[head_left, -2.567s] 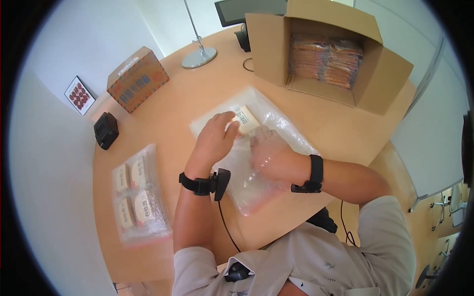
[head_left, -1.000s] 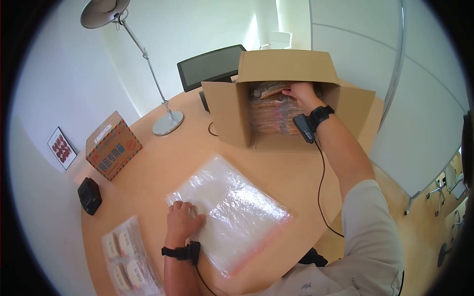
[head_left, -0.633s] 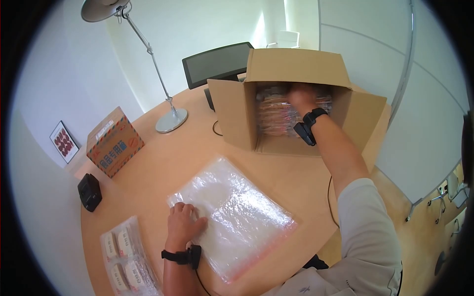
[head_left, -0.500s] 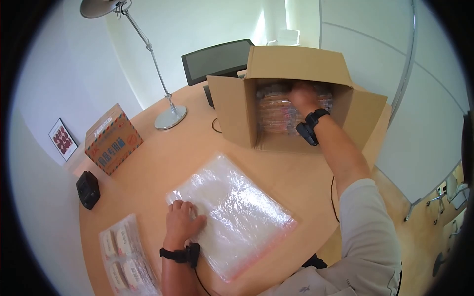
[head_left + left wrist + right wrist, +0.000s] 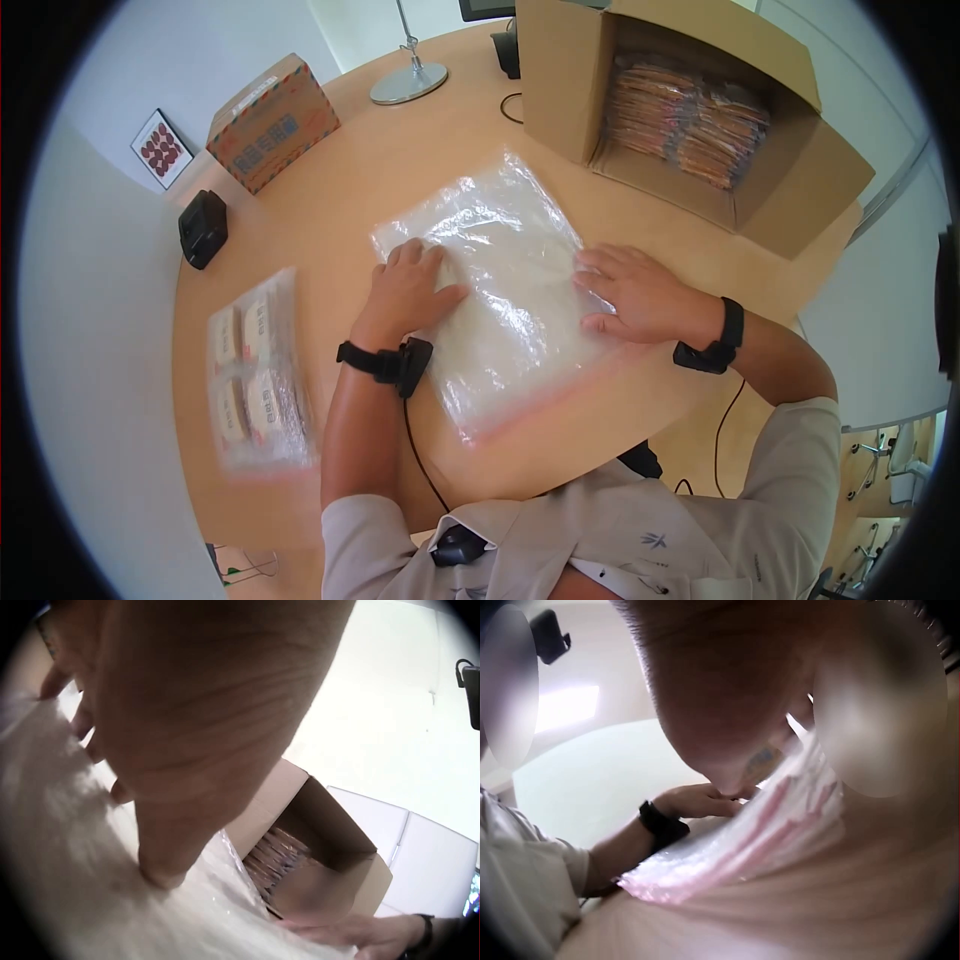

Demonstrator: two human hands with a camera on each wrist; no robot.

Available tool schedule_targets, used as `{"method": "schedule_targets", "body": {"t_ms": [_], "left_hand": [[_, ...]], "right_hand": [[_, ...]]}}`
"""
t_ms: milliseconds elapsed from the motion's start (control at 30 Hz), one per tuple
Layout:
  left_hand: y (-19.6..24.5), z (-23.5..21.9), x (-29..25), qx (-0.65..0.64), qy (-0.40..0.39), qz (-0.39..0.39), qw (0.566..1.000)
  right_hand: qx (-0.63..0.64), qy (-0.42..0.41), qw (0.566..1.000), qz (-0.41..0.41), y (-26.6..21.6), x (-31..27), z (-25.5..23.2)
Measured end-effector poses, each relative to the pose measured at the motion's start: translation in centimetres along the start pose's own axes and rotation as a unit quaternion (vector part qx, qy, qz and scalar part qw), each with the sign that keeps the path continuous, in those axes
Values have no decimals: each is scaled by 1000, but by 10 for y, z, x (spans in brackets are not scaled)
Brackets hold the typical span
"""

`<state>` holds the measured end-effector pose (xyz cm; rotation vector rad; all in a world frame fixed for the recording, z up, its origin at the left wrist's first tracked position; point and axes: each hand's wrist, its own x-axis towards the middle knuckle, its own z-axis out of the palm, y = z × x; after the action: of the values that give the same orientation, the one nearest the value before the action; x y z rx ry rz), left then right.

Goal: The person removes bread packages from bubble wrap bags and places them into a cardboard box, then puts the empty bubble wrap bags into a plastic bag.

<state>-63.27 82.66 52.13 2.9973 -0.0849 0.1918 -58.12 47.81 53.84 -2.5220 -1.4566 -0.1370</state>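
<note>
A stack of flat, clear plastic bags (image 5: 500, 300) with a pink strip along its near edge lies on the table in front of me. My left hand (image 5: 408, 288) rests on the left part of the stack, fingers spread. On the opposite side, my right hand (image 5: 645, 295) lies over the right edge of the bags with its fingers extended. Neither hand has anything gripped in it. In the left wrist view, the left thumb (image 5: 161, 866) presses down on the plastic. The right wrist view shows the pink-edged plastic (image 5: 727, 855) beneath the right hand.
A filled clear bag (image 5: 262, 375) of several labelled packs lies at the left. An open cardboard box (image 5: 570, 90) with wrapped packages (image 5: 690, 120) stands at the back right. A printed carton (image 5: 275, 125), a lamp base (image 5: 408, 84) and a black device (image 5: 203, 228) stand farther back.
My right hand has come out of the cardboard box and down onto the right edge of the bags. The left hand stays on the bags. The head view has tipped downward.
</note>
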Motion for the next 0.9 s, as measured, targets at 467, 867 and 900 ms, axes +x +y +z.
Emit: {"method": "schedule_targets", "body": {"t_ms": [467, 867, 900], "left_hand": [[-16, -34, 78, -78, -19, 23, 997], [9, -2, 104, -75, -30, -6, 997], [2, -10, 95, -72, -27, -23, 997]], "right_hand": [[37, 67, 995, 65, -36, -29, -15], [72, 14, 989, 127, -55, -47, -13], [93, 4, 984, 155, -54, -46, -20]]}}
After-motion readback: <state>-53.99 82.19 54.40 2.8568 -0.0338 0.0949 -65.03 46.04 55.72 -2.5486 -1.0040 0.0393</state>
